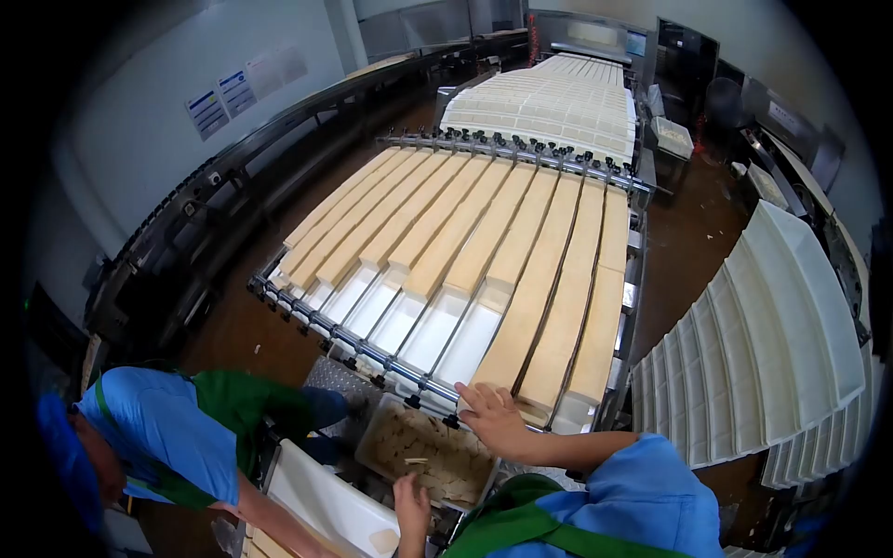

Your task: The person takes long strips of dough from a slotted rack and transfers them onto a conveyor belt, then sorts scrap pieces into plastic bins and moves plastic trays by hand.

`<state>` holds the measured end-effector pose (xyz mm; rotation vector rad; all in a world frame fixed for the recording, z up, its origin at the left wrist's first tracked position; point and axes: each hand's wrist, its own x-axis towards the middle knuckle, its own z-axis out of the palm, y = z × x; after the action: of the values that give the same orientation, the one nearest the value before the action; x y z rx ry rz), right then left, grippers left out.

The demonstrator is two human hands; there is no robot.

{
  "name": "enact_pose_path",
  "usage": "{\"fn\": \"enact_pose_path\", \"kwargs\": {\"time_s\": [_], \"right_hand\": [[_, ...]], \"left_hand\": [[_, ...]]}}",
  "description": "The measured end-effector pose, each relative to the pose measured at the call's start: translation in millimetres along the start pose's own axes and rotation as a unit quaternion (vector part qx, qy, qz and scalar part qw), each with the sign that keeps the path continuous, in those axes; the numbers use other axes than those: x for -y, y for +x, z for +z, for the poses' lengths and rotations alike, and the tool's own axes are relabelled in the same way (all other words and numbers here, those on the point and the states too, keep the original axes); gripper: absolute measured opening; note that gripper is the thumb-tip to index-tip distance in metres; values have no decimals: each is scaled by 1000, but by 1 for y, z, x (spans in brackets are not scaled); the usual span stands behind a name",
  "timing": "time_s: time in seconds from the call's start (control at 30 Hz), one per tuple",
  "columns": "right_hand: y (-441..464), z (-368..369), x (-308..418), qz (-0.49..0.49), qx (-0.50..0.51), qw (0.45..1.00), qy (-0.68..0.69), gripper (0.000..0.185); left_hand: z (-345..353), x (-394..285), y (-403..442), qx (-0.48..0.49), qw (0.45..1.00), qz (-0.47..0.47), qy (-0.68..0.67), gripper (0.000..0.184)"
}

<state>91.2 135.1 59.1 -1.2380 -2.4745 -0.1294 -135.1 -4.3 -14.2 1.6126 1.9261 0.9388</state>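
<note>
Long, pale cream strips that look like tofu lie side by side in the lanes of a conveyor. My right hand rests at the near end of one strip, its fingers spread. Lower down, my left hand is raised beside a tub of broken pale pieces, fingers loosely bent, with no held thing showing. A thin pale sliver shows over the tub just beyond the left fingertips. Left of that hand is a white tray with a small cream piece on it.
A co-worker in blue and green stands at the left, one arm stretched over the tray. A metal bar runs along the conveyor's near end. Black-knobbed bars cross its far end. Stacked white ribbed trays stand at the right.
</note>
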Motion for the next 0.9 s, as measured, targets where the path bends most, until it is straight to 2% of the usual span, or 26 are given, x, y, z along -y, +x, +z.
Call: {"fn": "enact_pose_path", "kwargs": {"time_s": [0.03,0.07,0.13,0.23,0.27,0.37,0.4,0.53,0.63,0.7,0.9], "right_hand": [[3,-1,4,7,33,999,-2,23],[5,-1,9,7,32,999,-4,23],[9,1,16,-23,-25,997,-65,25],[14,2,19,-58,-23,996,-68,26],[15,8,15,-61,-25,995,-68,26],[16,25,-1,-52,-15,995,-82,27],[16,25,-3,-62,-24,993,-93,28],[16,26,-4,-66,-54,993,-78,29],[17,31,-2,-53,-62,993,-83,32],[17,32,-1,-21,-58,994,-91,35],[19,27,-1,-14,-65,993,-93,48]], "left_hand": [[-2,8,-10,48,998,7,48,38],[2,21,-20,47,998,9,47,38],[12,45,-37,82,988,66,110,28],[13,57,-53,126,973,94,168,25],[16,66,-55,110,974,135,147,21],[14,56,-57,102,979,113,136,19],[16,57,-58,74,979,135,136,15],[16,60,-62,76,982,102,142,17],[19,64,-62,42,984,126,117,11],[21,67,-62,39,987,122,99,11],[16,63,-62,61,983,130,117,14]]}}
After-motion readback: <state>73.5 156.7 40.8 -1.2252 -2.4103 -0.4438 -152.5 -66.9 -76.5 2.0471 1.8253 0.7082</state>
